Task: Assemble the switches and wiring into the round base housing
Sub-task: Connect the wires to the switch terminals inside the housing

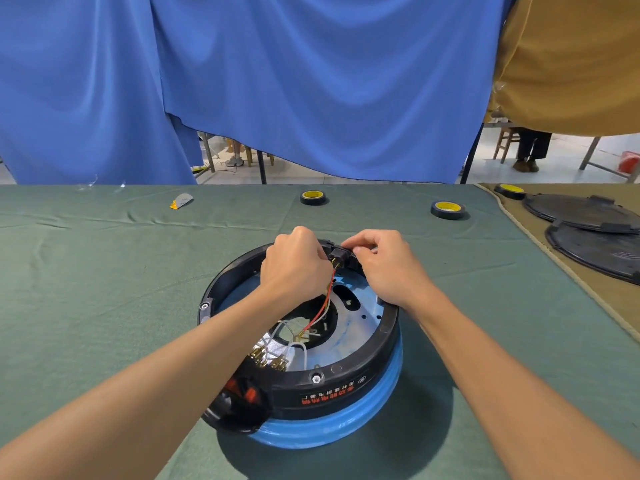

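Observation:
The round black base housing point(367, 368) on a blue body sits in the middle of the green cloth. A small black socket block point(338, 253) sits at the housing's far rim. My right hand point(384, 268) pinches it from the right, and my left hand point(296, 268) curls against it from the left, with fingertips hidden. Red and white wires point(320, 315) run from the block down into the housing. Two switches with brass terminals point(268, 356) sit at the near left rim, their red rockers point(240, 389) facing outward.
Two rolls of black tape with yellow cores point(313, 197) point(447, 209) lie beyond the housing, a third point(509, 191) at the far right. Two black round covers point(595, 233) rest on a tan cloth to the right. A small grey and orange scrap point(181, 200) lies far left.

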{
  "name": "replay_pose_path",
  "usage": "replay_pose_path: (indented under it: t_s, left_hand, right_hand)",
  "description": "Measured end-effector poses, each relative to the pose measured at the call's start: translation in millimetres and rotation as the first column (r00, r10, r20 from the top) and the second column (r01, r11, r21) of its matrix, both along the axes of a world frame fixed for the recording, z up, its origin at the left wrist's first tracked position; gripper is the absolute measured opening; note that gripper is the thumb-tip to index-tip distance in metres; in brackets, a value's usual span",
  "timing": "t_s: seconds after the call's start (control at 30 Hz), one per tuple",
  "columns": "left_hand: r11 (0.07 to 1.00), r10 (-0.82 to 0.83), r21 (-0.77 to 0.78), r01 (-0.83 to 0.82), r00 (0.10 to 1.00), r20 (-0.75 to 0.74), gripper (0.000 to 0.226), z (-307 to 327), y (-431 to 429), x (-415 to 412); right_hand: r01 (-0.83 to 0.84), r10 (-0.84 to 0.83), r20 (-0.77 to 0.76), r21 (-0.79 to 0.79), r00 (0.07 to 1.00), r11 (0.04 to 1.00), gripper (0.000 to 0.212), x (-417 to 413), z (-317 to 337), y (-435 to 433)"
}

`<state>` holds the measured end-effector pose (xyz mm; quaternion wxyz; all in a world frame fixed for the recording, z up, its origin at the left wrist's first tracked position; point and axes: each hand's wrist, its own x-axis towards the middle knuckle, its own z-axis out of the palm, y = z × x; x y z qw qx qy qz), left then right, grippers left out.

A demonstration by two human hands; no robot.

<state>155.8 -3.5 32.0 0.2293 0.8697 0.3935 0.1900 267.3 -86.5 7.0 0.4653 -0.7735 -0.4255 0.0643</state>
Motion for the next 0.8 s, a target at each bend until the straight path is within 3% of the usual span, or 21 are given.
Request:
replay_pose_path:
  t_s: [0.2,0.37,0.43,0.57,0.8]
  left_hand:
    - [0.951,0.118,-0.296,-0.089,0.99,0.079,0.012,4.4,7.2,6.0]
    - [0.795,0.125,-0.607,0.014,0.974,0.187,0.009,11.4,10.1,-3.2]
    - [0.759,0.129,-0.65,0.024,0.974,0.187,0.016,13.2,10.5,-4.9]
    - [0.777,0.097,-0.63,-0.007,0.989,0.109,0.02,15.9,9.0,-4.0]
    - [0.715,0.115,-0.7,0.007,0.985,0.127,0.005,12.2,15.8,-5.9]
  right_hand:
    - [-0.007,0.007,-0.029,0.005,1.0,1.0,0.029,1.6,-0.9,1.0]
    - [-0.013,0.014,-0.066,0.01,0.998,1.0,0.028,2.8,-1.8,1.1]
    - [-0.018,0.018,-0.077,0.01,0.997,1.0,0.028,2.1,-1.5,1.0]
    - [-0.024,0.026,-0.094,0.018,0.995,1.0,0.028,1.9,-0.9,0.1]
    - [-0.018,0.019,-0.095,0.017,0.995,1.0,0.028,2.2,-2.2,0.2]
